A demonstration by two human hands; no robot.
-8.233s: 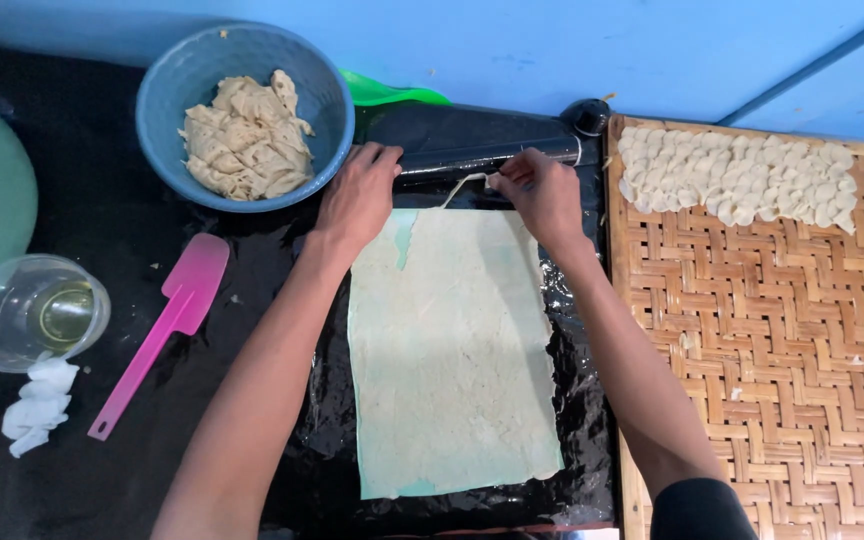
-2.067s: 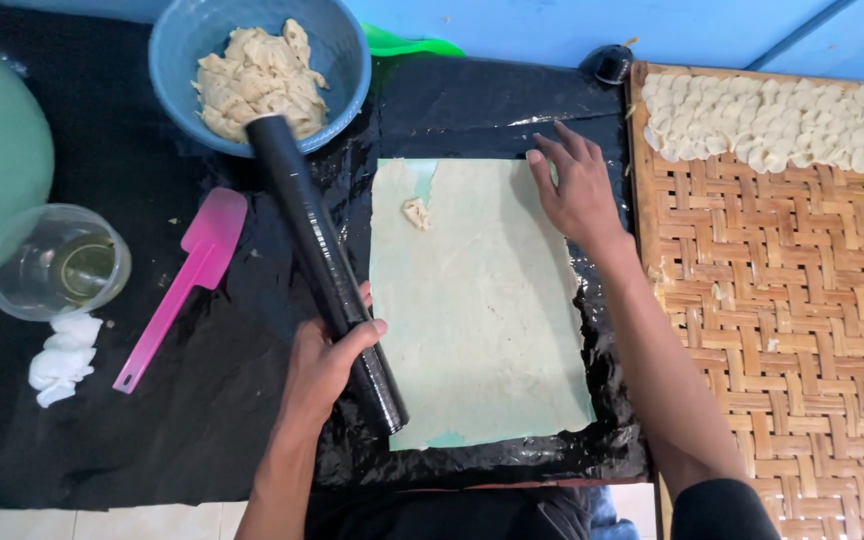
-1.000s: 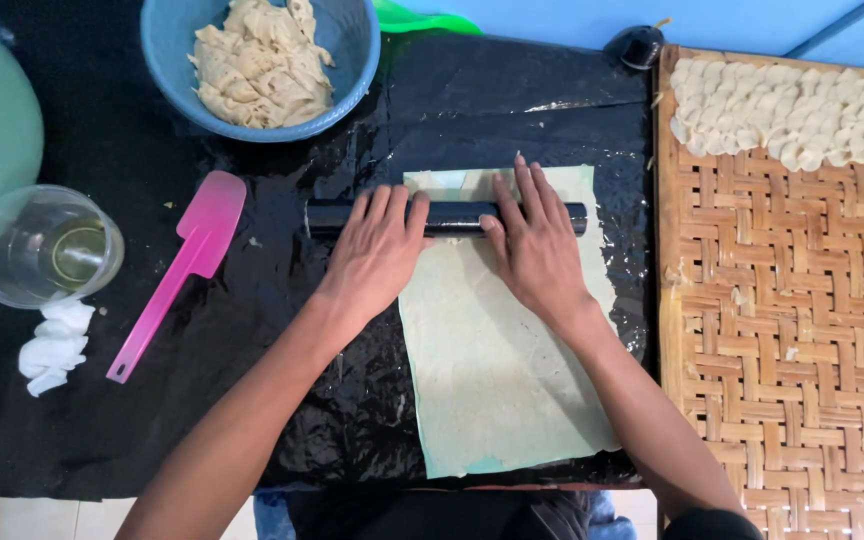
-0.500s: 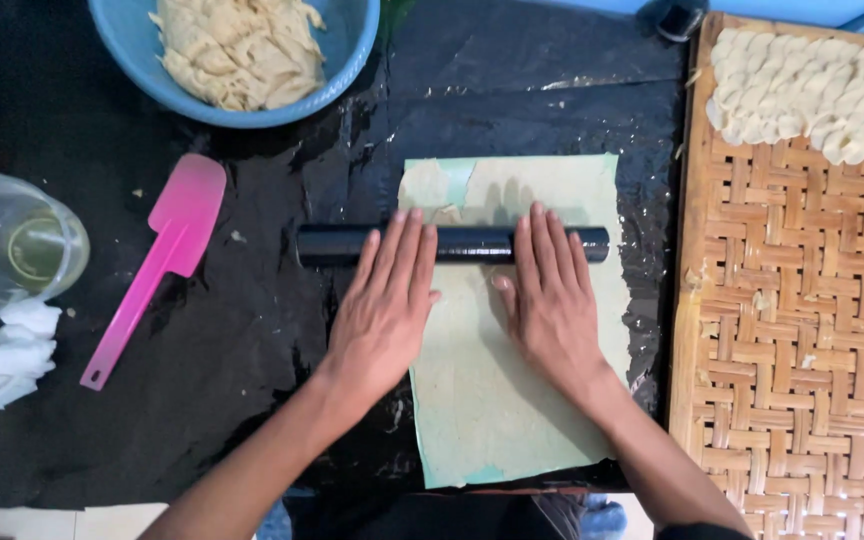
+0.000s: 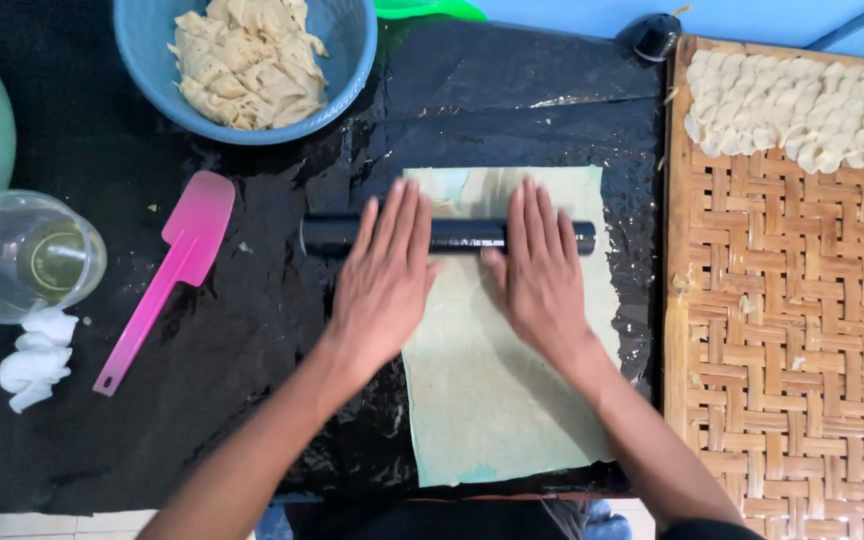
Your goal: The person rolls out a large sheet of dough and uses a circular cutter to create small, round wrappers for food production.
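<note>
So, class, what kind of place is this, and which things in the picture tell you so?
Probably a home or small food-making workspace: a bowl of dough, a black roller pressed over a thin dough sheet, and a woven tray holding small cut pieces.

Black, blue and pale green around a tan weave

A black roller [image 5: 447, 236] lies across a pale green sheet [image 5: 502, 400] on glossy black plastic [image 5: 202, 420]; at 11 o'clock a blue bowl [image 5: 347, 60] holds beige dough [image 5: 247, 60], at 9 o'clock lie a pink spatula [image 5: 167, 275] and a white cloth wad [image 5: 32, 360], and at 3 o'clock a tan herringbone-woven tray [image 5: 792, 330] carries cream pieces [image 5: 802, 105].
</note>
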